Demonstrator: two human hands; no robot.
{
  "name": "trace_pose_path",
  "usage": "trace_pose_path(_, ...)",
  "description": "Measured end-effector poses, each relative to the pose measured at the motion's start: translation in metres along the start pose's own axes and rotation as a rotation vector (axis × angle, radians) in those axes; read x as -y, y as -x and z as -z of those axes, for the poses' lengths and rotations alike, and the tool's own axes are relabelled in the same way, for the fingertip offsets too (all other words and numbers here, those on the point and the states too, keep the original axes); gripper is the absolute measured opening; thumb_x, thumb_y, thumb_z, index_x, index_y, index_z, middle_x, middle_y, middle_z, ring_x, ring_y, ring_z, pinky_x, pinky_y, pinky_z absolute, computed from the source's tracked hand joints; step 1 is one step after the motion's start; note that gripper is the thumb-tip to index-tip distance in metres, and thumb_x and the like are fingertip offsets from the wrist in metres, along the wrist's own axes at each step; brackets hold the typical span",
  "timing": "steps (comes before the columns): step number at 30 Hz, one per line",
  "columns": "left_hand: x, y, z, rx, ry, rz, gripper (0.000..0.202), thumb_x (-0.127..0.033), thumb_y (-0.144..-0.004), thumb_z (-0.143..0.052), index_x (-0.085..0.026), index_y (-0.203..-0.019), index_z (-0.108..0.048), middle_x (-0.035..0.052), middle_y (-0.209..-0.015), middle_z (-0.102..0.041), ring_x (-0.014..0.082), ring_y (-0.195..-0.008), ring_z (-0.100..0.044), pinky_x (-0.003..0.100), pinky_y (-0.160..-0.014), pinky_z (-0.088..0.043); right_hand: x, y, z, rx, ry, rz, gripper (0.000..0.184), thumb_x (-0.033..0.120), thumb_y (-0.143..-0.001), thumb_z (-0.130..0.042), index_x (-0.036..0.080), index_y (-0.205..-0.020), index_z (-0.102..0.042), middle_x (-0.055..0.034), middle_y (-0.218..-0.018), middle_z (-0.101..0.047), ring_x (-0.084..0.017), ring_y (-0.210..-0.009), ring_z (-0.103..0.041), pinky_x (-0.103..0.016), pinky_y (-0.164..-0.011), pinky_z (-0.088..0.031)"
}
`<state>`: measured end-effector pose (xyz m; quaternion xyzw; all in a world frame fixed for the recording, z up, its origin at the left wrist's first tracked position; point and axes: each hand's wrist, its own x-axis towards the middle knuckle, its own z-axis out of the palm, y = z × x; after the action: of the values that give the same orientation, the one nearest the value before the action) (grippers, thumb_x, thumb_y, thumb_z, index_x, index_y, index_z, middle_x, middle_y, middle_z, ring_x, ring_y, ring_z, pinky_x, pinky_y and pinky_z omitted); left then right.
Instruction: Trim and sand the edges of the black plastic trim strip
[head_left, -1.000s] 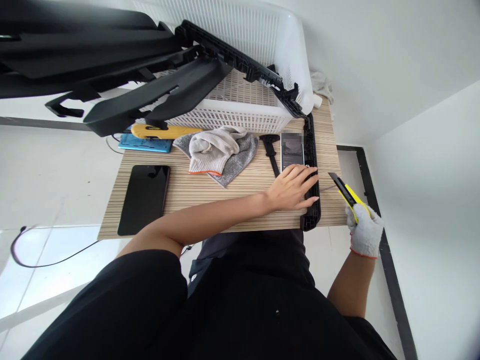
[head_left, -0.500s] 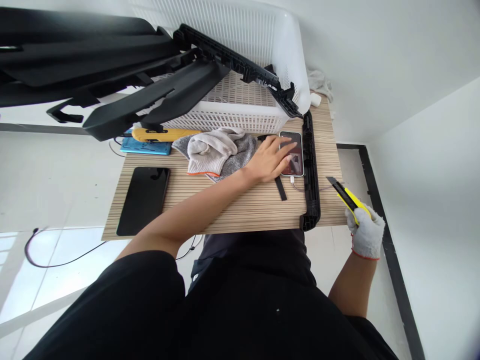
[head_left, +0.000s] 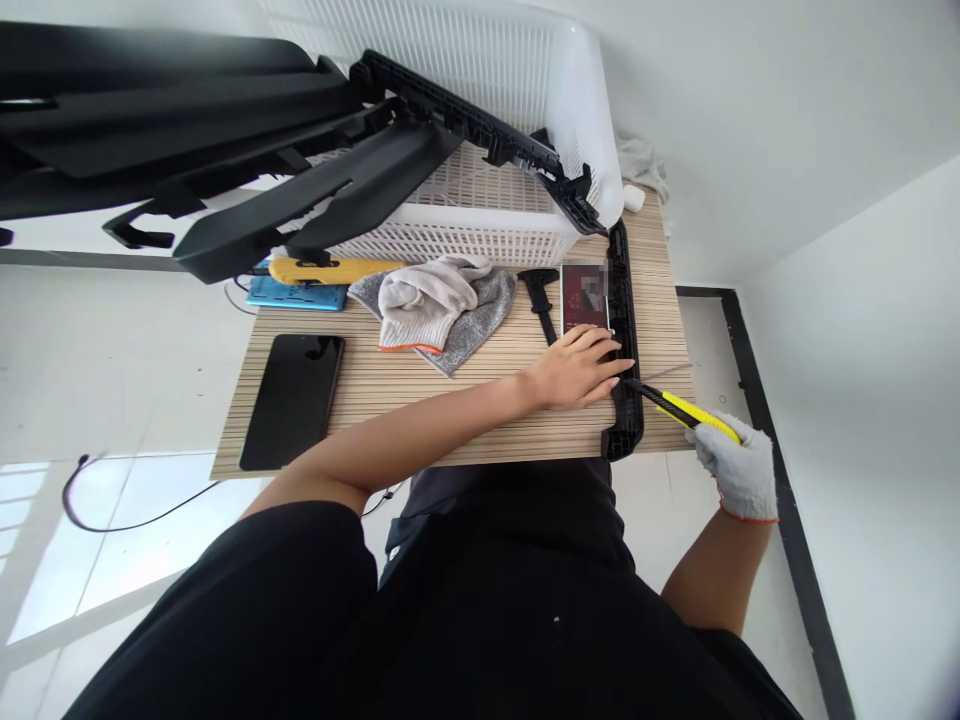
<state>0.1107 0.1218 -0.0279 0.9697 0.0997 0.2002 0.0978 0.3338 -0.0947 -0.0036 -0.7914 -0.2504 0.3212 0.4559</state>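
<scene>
My bare left hand reaches across the table, its fingers stretched over the long black plastic trim piece near the right edge. That piece lies lengthwise from the basket to the table's front edge. In my gloved right hand is a yellow utility knife, its blade pointing left at the trim piece, close to my left fingertips. Whether the blade touches the plastic I cannot tell. Just beyond my left hand lies a phone with a lit screen, its lower end partly covered by the fingers.
A white plastic basket at the back holds long black trim pieces jutting left. On the wooden table lie a black caliper-like tool, gloves, a yellow-handled tool, a blue item and a dark tablet or phone.
My left hand has moved from the phone screen toward me and right, onto the trim piece. The utility knife has swung left, its blade now at the piece.
</scene>
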Motion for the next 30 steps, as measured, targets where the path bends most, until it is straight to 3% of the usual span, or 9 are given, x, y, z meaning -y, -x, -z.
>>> trace_pose_path(8, -0.017, 0.002, 0.003, -0.035, -0.072, -0.025, 0.039, -0.033, -0.104, -0.045, -0.014, -0.128, -0.069, 0.0151, -0.136, -0.065, 0.0294, -0.128, -0.055, 0.046, -0.107, -0.042, -0.011, -0.004, 0.005, -0.050, -0.023, 0.007, 0.029, 0.038, -0.069, -0.081, 0.015, -0.087, -0.076, 0.0006, -0.052, -0.060, -0.009, -0.041, -0.041, -0.021, -0.038, -0.029)
trace_pose_path(17, -0.015, 0.005, -0.004, -0.034, -0.123, 0.047, 0.044, -0.038, -0.104, -0.042, -0.025, -0.140, -0.062, 0.0136, -0.127, -0.064, 0.0281, -0.110, -0.057, 0.043, -0.096, -0.040, -0.012, 0.000, 0.010, -0.013, 0.007, -0.006, 0.026, 0.039, -0.070, -0.080, 0.015, -0.079, -0.075, 0.0031, -0.046, -0.052, -0.009, -0.040, -0.038, -0.022, -0.037, -0.028)
trace_pose_path(30, -0.020, 0.005, 0.000, -0.016, -0.161, 0.096, 0.043, -0.035, -0.103, -0.040, -0.020, -0.136, -0.063, 0.0144, -0.125, -0.064, 0.0284, -0.108, -0.057, 0.043, -0.095, -0.039, -0.012, -0.004, 0.000, -0.061, -0.079, -0.001, 0.029, 0.038, -0.069, -0.082, 0.015, -0.085, -0.074, -0.0005, -0.053, -0.063, -0.008, -0.039, -0.039, -0.021, -0.035, -0.028)
